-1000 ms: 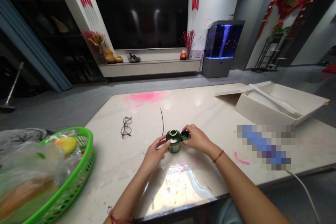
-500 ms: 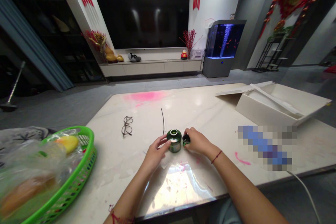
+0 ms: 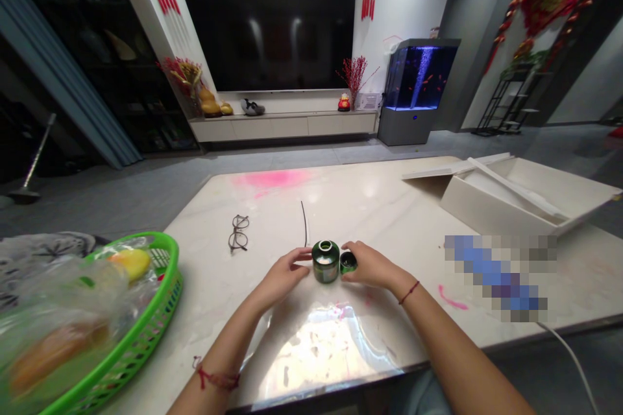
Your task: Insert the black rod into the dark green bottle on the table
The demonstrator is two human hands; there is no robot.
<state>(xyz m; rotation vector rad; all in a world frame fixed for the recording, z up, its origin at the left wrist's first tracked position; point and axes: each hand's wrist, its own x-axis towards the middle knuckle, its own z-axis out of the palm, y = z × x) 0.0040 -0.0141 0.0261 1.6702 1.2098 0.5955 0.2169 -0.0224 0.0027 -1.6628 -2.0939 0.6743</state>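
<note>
A green glass jar (image 3: 325,262) with a pale metal rim stands upright on the white marble table (image 3: 228,318). My left hand (image 3: 285,275) reaches it from the left, with the fingertips against its side. Just to the jar's right sits a small dark green lid (image 3: 348,262), low on the tabletop and apart from the jar's mouth. My right hand (image 3: 368,266) is close against that lid, its fingers touching it. A red string circles my left wrist (image 3: 217,377), and a thin dark red cord circles my right wrist (image 3: 409,292).
Eyeglasses (image 3: 238,234) and a thin black wire (image 3: 304,224) lie beyond my left hand. A green plastic basket (image 3: 146,318) holding bagged food sits at the left edge. A white open box (image 3: 491,198) stands far right, beside a pixelated patch and a white cable.
The dark green lid has dropped from beside the jar's top to the tabletop next to it. Both hands have lowered, and the view has shifted slightly.
</note>
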